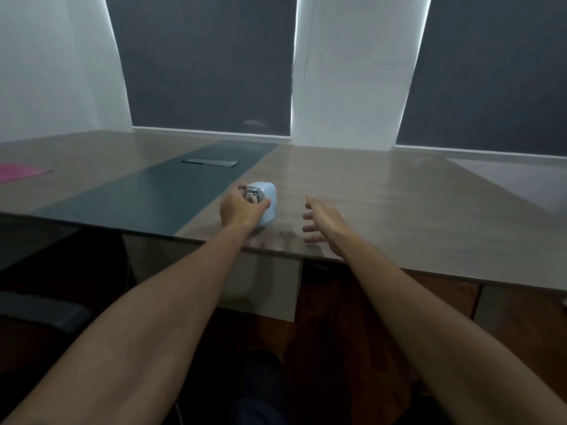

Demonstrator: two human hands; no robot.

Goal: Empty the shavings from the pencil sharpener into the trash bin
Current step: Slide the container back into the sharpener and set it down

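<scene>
Sharpener (267,207), pale blue and rounded, is sitting on the desk (383,210) close to the near edge, just right of the dark green strip (147,194) that is running down the desk's middle. Left hand (241,208) is wrapping around the sharpener's left face, fingers curling over a shiny metal part at the top (a small white-and-dark detail is showing between the fingers, too blurred to identify); the grip is clenching on the sharpener. Sharpener's base is appearing to rest on the desk surface, though the wrist is hiding the lower left corner.

Right hand (322,220) is hovering just beside the sharpener on its right, not touching it, fingers spreading loosely, palm turning inward, holding nothing. Both forearms are reaching out bare from the bottom of the view.

Farther back, a black rectangular cable hatch (210,162) is lying flush in the green strip. Pink sheet (18,173) is lying flat at the desk's far left edge. Dark window blinds (208,62) are hanging behind the desk. Trash bin is not showing in this view.
</scene>
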